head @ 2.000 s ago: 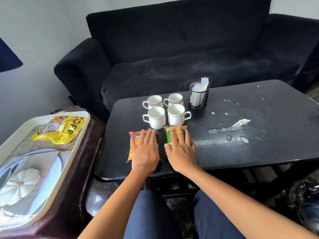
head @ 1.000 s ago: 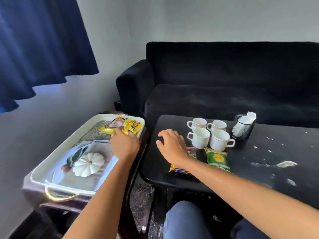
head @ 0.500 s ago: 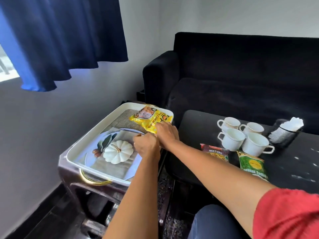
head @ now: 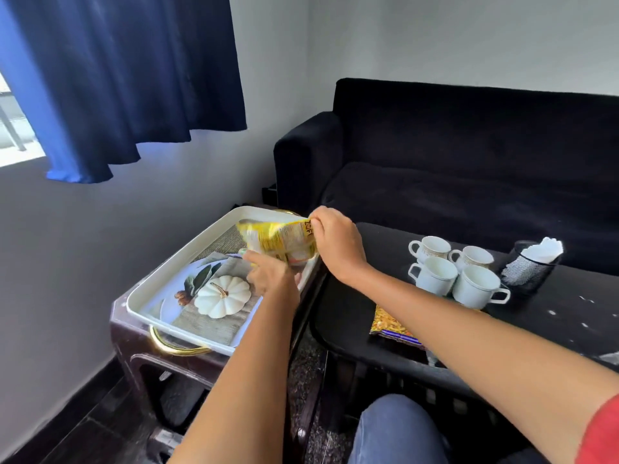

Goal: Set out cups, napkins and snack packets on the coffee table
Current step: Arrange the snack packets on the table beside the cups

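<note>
A yellow snack packet (head: 278, 241) hangs above the far end of the white tray (head: 157, 289). My right hand (head: 338, 244) pinches its top right corner. My left hand (head: 271, 274) grips its lower edge from below. On the black coffee table (head: 569, 316) stand several white cups (head: 455, 274) in a tight cluster. A black mesh holder with white napkins (head: 532, 262) stands right of the cups. Another snack packet (head: 390, 326) lies in front of the cups, partly hidden by my right forearm.
The tray rests on a dark brown side table (head: 140, 349) left of the coffee table and has a gold handle (head: 174, 346) and a pumpkin picture. A black sofa (head: 469, 155) stands behind the table. A blue curtain (head: 117, 78) hangs at upper left.
The yellow packet lay flat in the tray; both hands have now lifted it off the tray, and it is upright in the air. The view has turned further left.
</note>
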`<action>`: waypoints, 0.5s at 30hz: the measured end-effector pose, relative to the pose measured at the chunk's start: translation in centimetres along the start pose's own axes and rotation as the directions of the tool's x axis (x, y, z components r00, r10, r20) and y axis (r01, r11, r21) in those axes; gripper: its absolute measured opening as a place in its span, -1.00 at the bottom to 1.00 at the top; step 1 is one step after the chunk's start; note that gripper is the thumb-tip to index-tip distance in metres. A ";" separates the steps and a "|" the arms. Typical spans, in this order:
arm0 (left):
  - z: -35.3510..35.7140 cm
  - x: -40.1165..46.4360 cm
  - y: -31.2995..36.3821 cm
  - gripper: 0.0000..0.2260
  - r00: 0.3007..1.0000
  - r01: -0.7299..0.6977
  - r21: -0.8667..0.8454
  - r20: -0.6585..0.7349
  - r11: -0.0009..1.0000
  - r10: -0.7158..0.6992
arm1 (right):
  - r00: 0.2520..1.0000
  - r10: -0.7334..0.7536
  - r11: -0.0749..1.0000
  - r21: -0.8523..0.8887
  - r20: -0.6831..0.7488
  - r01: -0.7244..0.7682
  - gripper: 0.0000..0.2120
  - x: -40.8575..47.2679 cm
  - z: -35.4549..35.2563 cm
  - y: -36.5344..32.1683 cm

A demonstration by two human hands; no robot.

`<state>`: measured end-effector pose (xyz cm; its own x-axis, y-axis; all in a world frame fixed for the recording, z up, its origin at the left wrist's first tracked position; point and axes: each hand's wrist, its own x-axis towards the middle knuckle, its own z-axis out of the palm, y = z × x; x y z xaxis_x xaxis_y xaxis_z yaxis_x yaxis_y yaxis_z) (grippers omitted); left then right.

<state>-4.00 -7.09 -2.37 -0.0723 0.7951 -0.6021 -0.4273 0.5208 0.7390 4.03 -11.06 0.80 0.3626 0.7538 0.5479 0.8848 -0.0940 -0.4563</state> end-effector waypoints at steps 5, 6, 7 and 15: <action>-0.1 -3.3 1.1 -0.25 0.861 0.288 -0.232 0.488 0.929 -0.145 | 0.983 0.100 0.967 0.247 -0.154 -0.060 -0.81 -2.4 -5.6 0.0; 0.0 -3.8 1.3 -0.25 0.834 0.308 -0.219 0.530 0.926 -0.152 | 0.971 0.132 0.956 0.286 -0.199 -0.072 -0.82 -3.0 -6.7 0.2; 0.2 -4.7 1.4 -0.26 0.800 0.329 -0.188 0.577 0.925 -0.167 | 0.957 0.166 0.944 0.318 -0.238 -0.085 -0.83 -3.7 -8.1 0.5; -0.5 -13.1 0.3 -0.64 0.598 0.199 0.188 0.754 0.962 -0.271 | 0.784 0.534 0.721 0.655 -0.316 -0.226 -0.82 -11.5 -17.1 2.2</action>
<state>-3.68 -17.50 5.62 0.7525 0.5685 -0.3324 -0.2562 0.7177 0.6475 6.79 -31.01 5.52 0.8491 0.3356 0.4079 0.3640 0.1879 -0.9122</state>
